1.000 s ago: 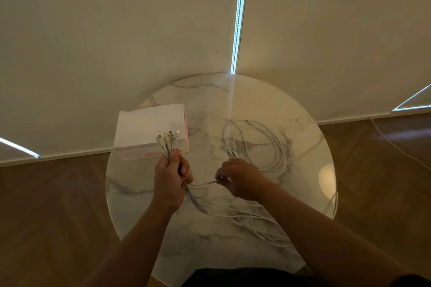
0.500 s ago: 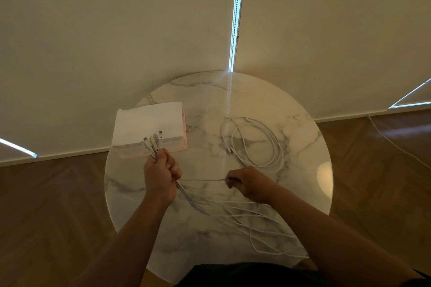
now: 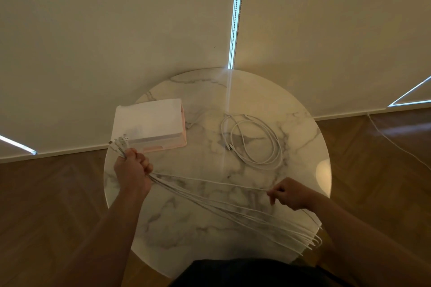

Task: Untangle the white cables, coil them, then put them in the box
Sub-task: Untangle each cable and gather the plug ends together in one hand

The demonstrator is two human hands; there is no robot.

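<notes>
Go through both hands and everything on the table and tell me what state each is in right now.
Left hand: grips the cable bundle just below its plugs.
Right hand: pinches a single cable.
Single cable: stretched straight between the hands.
Cable bundle: uncoiled, strands fanned across the table.
Coiled cable: loose coil lying on the table, untouched.
Box: on the table; open or closed, cannot tell.

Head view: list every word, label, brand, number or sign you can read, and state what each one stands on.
No text can be read in this view.
Box: its white top and pink sides show no print.
Plugs of the white cables in the left hand: any marks are too small and blurred to read.
Coiled cable on the marble table: no label shows.
</notes>
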